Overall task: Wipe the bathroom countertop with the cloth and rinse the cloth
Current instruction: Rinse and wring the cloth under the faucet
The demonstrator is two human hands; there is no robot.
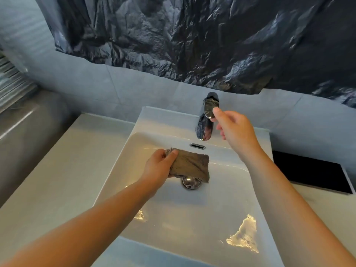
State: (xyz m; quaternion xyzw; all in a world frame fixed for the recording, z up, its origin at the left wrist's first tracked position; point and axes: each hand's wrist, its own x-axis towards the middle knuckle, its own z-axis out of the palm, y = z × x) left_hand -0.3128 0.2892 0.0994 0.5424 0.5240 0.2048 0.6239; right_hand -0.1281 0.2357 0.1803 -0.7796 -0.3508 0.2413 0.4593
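Two hands over the sink, both forearms reaching in from the bottom edge
- left hand: thumb on top, fingers curled under, clamped on the cloth's left end
- cloth: grey-brown, coarse woven look, edges frayed, folded into a rough rectangle, crumpled where it is gripped; wet or dry, cannot tell
- cloth position: held inside the basin, just above the chrome drain, free right end hanging over and hiding the drain's top half
- right hand: thumb on the tip of the faucet lever, forefinger just under it, so pinching the lever; other fingers loosely curled, slightly blurred
- faucet: chrome, at the back rim, spout over the overflow slot
- countertop: pale, flat, both sides of the sink; black flat panel lies on the right part
- wall: grey tile, crinkled black plastic sheet covering the upper area
- bright sun patches on the near basin floor
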